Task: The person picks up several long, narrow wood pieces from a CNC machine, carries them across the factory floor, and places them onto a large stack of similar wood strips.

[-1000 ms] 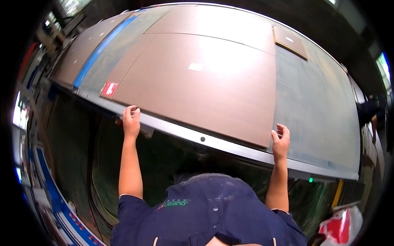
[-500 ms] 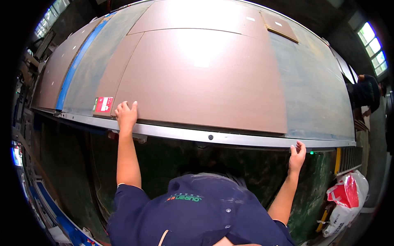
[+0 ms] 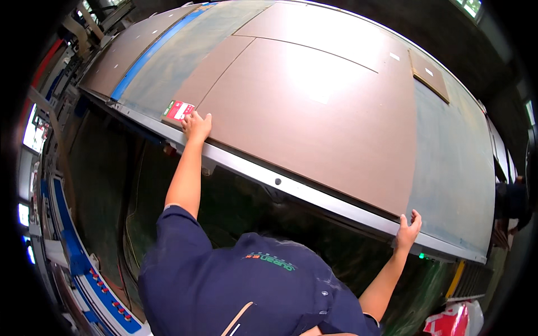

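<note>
Left hand (image 3: pixel 197 127) and right hand (image 3: pixel 409 228), fingers apart, are flanking a flat, rectangular brown panel (image 3: pixel 314 120), likely stiff, best edge-held

Glare whitens the panel (image 3: pixel 314 120) toward its far side. The near floor (image 3: pixel 241 199) lies dim. Fisheye distortion bows the table (image 3: pixel 319 200); corners go black.

pass: tabletop (image 3: pixel 457 179) right of brown panel (image 3: pixel 314 117) | block: small board (image 3: pixel 431 81), far side
</note>
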The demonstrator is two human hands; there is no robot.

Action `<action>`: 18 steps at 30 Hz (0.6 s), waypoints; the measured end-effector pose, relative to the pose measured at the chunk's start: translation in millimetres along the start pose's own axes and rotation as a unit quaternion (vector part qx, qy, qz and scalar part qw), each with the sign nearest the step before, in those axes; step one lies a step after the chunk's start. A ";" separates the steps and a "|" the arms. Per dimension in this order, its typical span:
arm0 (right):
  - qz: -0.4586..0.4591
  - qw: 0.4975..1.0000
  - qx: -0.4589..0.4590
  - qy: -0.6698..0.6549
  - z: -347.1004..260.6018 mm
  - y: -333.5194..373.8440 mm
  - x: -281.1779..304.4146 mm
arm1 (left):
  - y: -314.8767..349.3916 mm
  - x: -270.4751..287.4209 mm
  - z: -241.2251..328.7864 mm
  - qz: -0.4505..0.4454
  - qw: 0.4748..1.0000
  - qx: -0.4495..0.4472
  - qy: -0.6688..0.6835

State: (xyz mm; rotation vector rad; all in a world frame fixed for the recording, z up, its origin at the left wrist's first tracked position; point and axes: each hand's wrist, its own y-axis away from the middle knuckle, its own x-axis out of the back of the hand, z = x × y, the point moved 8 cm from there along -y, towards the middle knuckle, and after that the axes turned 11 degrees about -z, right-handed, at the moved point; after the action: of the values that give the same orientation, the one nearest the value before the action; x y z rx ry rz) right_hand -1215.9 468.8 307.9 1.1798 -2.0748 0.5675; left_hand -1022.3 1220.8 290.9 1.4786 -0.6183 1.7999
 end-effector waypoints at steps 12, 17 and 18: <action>-0.029 0.999 0.016 0.009 25.5 -35.8 18.3 | -13.6 0.3 6.1 0.004 0.998 0.043 -0.046; -0.010 1.000 0.014 0.018 22.9 -41.6 8.5 | -23.5 11.4 -2.3 -0.014 0.999 0.040 -0.031; -0.012 1.000 -0.003 0.021 22.9 -40.0 6.5 | -31.4 13.1 -8.0 -0.018 0.998 0.037 -0.038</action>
State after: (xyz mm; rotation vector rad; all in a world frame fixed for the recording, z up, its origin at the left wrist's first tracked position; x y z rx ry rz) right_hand -1191.4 430.3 298.8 1.1792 -2.0227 0.5701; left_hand -1004.2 1249.5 299.4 1.6046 -0.5638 1.7617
